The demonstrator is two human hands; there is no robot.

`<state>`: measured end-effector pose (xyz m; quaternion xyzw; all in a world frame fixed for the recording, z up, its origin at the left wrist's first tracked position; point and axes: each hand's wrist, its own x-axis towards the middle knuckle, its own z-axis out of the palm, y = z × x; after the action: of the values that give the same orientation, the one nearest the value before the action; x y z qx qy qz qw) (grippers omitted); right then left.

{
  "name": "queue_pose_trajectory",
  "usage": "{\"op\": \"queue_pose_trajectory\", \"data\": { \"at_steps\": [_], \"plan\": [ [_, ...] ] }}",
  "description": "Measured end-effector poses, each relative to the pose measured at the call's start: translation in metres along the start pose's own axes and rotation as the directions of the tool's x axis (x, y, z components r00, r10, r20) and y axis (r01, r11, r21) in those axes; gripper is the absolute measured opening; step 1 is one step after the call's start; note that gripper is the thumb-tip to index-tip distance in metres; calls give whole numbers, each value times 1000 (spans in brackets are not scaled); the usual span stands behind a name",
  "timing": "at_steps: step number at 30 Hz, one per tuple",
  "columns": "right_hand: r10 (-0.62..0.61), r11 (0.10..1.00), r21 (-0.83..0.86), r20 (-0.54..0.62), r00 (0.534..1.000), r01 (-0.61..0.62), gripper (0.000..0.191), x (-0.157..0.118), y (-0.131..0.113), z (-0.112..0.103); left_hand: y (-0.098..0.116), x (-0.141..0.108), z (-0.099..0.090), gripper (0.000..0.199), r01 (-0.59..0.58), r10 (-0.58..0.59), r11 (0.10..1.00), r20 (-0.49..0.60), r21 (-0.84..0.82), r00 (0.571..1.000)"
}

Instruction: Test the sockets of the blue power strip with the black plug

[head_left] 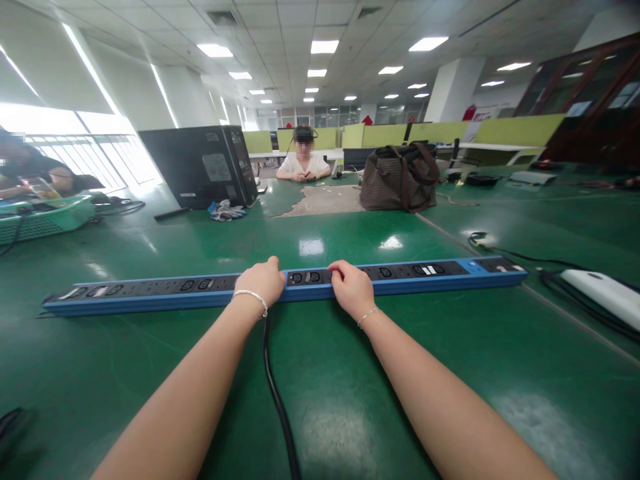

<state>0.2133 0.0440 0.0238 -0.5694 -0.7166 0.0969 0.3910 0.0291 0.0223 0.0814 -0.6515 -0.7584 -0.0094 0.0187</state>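
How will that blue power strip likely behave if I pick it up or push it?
The power strip looks stiff, lying straight from end to end. Its boxy sides suggest sliding rather than rolling. Its great length could make one end dip if lifted off-centre.

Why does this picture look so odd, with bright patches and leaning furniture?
In the head view, the windows are washed out white; bright patches glare off the glossy green surface, probably reflected ceiling lights; the dark cabinet leans, likely wide-lens distortion; the dark object at lower left is blurred, while sockets on the blue power strip look fairly clear.
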Motion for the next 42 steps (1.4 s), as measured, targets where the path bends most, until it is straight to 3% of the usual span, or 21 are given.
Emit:
{"op": "queue_pose_trajectory", "data": {
  "at_steps": [8, 15, 24, 31, 42],
  "plan": [
    [-9, 1000, -8, 8, 1000, 9, 27, -2, -1, -1, 4, -4, 0, 36, 9, -10, 1000, 37, 5, 999],
    [-22, 999, -31, 32, 999, 23, 27, -4, -1, -1, -1, 11, -5, 34, -58, 58, 998, 120, 2, 991],
    [-57, 998, -36, 34, 998, 58, 26, -5, -1, 0, 4, 0, 2, 35, -44, 42, 999, 72, 27, 996],
    [-50, 998, -37, 41, 998, 51, 26, -5, -1, -1, 1, 6, 0, 35, -55, 54, 998, 88, 5, 995],
    [-71, 991, -111, 68, 995, 78, 27, -6, -3, 0, -9, 4, 10, 33, 18, -12, 989, 38, -148, 999]
  ]
}}
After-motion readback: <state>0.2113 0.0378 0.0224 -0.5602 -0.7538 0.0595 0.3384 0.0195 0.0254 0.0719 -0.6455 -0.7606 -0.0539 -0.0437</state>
